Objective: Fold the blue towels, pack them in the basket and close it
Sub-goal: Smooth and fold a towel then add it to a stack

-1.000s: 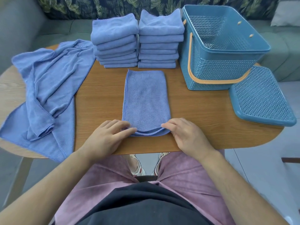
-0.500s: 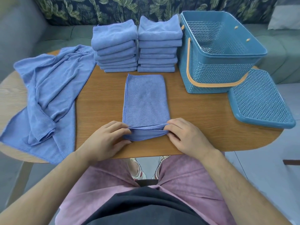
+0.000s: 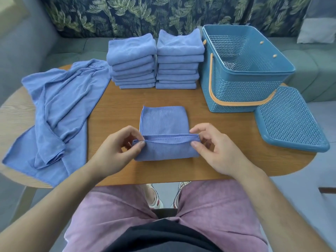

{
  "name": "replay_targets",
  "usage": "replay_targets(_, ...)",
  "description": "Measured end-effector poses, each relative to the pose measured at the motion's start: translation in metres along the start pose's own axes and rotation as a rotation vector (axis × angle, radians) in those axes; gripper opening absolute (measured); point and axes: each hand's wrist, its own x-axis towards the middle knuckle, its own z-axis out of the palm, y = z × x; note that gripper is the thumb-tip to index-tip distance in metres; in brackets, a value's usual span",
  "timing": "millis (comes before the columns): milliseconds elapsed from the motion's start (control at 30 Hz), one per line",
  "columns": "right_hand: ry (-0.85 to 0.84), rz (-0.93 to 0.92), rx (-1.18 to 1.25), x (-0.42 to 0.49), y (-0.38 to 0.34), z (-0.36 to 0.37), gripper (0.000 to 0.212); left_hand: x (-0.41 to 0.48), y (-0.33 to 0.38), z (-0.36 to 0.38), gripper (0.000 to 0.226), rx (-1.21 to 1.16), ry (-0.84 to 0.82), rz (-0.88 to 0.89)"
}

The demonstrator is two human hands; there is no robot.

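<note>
Blue towel (image 3: 163, 120) is being pinched at its hem by left hand (image 3: 116, 150) and right hand (image 3: 216, 148) — pulling unevenly could leave the fold skewed.

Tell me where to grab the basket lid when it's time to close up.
Take the lid by its right-hand rim, coming from the right. It lies flat, its right corner appears to overhang the table edge, leaving room for fingers underneath; the basket crowds its left side.
</note>
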Motion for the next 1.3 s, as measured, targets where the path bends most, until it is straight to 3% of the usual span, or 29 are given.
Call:
replay_targets(300, 0.084, 0.193, -0.142, 0.087, 0.020, 0.009, 0.025, 0.084, -0.021, 0.003, 0.009, 0.184, 0.128, -0.179)
replay_targets(567, 0.111, 0.241, -0.229, 0.141, 0.055, 0.031, 0.026, 0.131, -0.052, 0.016, 0.006, 0.365, 0.179, -0.284)
replay_targets(633, 0.105, 0.250, -0.247, 0.139, 0.057, 0.036, 0.025, 0.128, -0.058, 0.021, 0.009, 0.560, 0.236, -0.248)
replay_targets(700, 0.142, 0.204, -0.426, 0.129, 0.053, 0.041, 0.036, 0.118, -0.054, 0.031, 0.012, 0.662, 0.282, -0.089)
replay_targets(800, 0.137, 0.073, -0.588, 0.116, 0.034, 0.057, 0.052, 0.100, -0.048, 0.057, 0.034, 0.629, 0.124, 0.078)
replay_targets(867, 0.014, 0.087, -0.596, 0.110, 0.028, 0.072, 0.056, 0.092, -0.051, 0.071, 0.049, 0.653, -0.020, -0.017)
replay_targets(967, -0.070, 0.214, -0.621, 0.102, 0.044, 0.081, 0.059, 0.093, -0.060, 0.071, 0.049, 0.675, -0.064, -0.101)
replay_targets(1067, -0.022, 0.288, -0.593, 0.096, 0.055, 0.079, 0.060, 0.094, -0.064, 0.066, 0.049, 0.660, -0.066, -0.145)
replay_targets(1200, 0.041, 0.442, -0.583, 0.091, 0.049, 0.082, 0.062, 0.079, -0.061, 0.065, 0.056, 0.652, 0.090, -0.421)
replay_targets(1300, 0.137, 0.415, -0.569, 0.088, 0.042, 0.087, 0.057, 0.072, -0.051, 0.067, 0.055, 0.668, 0.121, -0.422)
